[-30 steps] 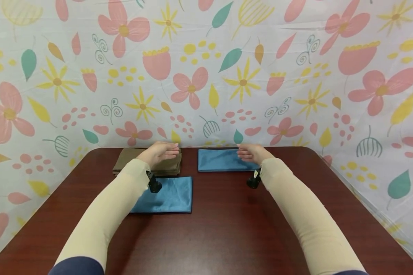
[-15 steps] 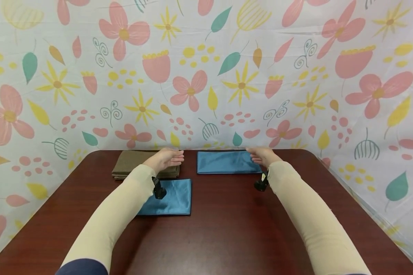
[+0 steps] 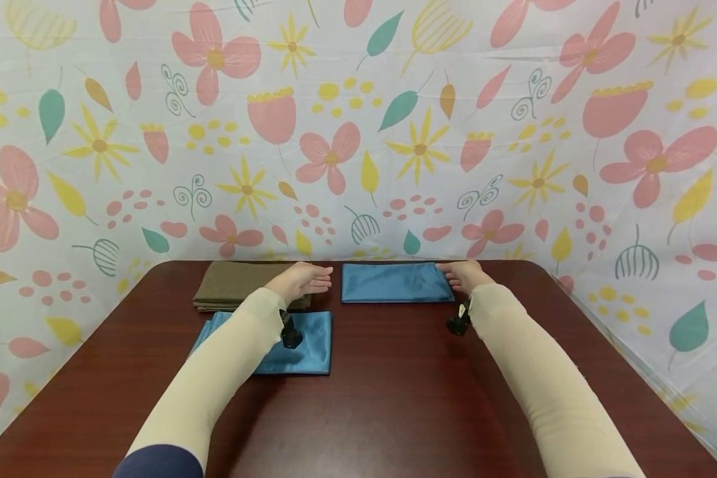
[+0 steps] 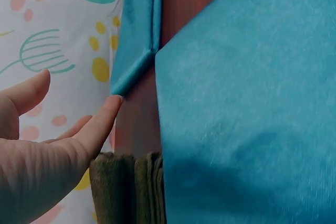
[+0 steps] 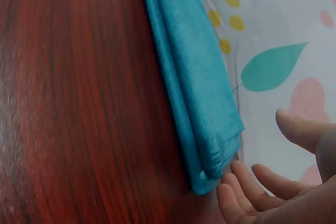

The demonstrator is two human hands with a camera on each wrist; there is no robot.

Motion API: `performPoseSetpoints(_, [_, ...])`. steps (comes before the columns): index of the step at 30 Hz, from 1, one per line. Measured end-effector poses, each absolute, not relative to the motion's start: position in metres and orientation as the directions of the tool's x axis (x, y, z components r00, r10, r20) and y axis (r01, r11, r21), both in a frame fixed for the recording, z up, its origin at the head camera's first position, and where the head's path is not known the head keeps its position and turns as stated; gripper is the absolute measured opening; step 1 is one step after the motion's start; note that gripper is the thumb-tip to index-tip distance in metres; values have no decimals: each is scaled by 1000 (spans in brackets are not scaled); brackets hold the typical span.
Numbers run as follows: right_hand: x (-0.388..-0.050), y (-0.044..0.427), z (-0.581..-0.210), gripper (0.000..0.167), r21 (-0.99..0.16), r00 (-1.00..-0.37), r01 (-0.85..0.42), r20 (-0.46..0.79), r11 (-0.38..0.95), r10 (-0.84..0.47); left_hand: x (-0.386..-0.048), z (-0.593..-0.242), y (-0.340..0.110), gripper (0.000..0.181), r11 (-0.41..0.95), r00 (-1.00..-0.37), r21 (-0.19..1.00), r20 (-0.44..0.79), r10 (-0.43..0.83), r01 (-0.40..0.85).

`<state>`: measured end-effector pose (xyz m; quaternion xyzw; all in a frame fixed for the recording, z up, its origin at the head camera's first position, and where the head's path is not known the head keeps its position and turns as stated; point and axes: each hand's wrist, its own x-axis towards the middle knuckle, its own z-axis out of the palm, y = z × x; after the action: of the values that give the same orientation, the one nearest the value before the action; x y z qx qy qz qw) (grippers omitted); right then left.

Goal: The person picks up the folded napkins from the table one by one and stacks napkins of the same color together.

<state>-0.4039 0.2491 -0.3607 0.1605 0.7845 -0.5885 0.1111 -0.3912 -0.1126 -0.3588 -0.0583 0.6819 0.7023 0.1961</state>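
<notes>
A folded blue cloth [image 3: 394, 283] with a satin sheen lies at the back of the table. Just short of its left end, my left hand [image 3: 301, 280] hovers with the fingers extended and the thumb apart. In the left wrist view, one fingertip [image 4: 116, 99] appears close to that cloth's corner; whether it touches cannot be told. At the other end, my right hand [image 3: 463, 274] has slightly bent fingers [image 5: 231, 192] right by the folded layers, and nothing is in its grasp. Under the left forearm lies a second folded blue cloth [image 3: 311, 342], partly hidden.
A stack of folded brown cloths [image 3: 233, 285] sits at the back left, partly behind the left hand. The dark reddish wooden table [image 3: 388, 411] ends at a white flower-patterned curtain [image 3: 358, 133].
Both hands have moved to the right and slightly down in the head view. The right hand has gone from over the far blue cloth to its right end. The cloths have stayed put.
</notes>
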Motion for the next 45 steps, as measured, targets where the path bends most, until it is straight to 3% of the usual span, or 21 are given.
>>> performPoseSetpoints(8, [-408, 251, -365, 76, -882, -898, 430, -395, 195, 191, -393, -361, -99, 70, 54, -911, 921, -389, 136, -385])
performPoseSetpoints(14, [-412, 248, -367, 79, -873, -874, 465, -426, 146, 235, -395, -365, -92, 55, 75, -911, 918, -396, 115, -390])
performPoseSetpoints(19, [-417, 250, -370, 83, -859, -865, 478, -424, 183, 270, -400, -368, -88, 50, 79, -909, 916, -401, 117, -394])
performPoseSetpoints(25, [-421, 248, -375, 77, -832, -871, 475, -400, 285, 284, -403, -372, -84, 48, 104, -901, 905, -422, 100, -413])
performPoseSetpoints(27, [-422, 248, -377, 74, -820, -870, 482, -409, 308, 274, -409, -376, -83, 47, 98, -899, 903, -426, 98, -417])
performPoseSetpoints(30, [-424, 249, -378, 74, -795, -870, 492, -438, 355, 225, -450, -410, -86, 43, 84, -892, 901, -433, 132, -425])
performPoseSetpoints(34, [-424, 249, -378, 78, -770, -866, 496, -476, 401, 155, -510, -464, -93, 51, 116, -882, 901, -433, 186, -418])
performPoseSetpoints(36, [-424, 249, -378, 78, -770, -864, 497, -483, 400, 142, -524, -480, -91, 55, 145, -883, 898, -436, 176, -415])
performPoseSetpoints(40, [-423, 248, -378, 77, -779, -867, 490, -484, 391, 123, -536, -492, -89, 62, 181, -892, 900, -425, 153, -397])
performPoseSetpoints(45, [-418, 245, -375, 75, -807, -881, 467, -458, 361, 117, -527, -482, -86, 69, 195, -897, 897, -424, 123, -397])
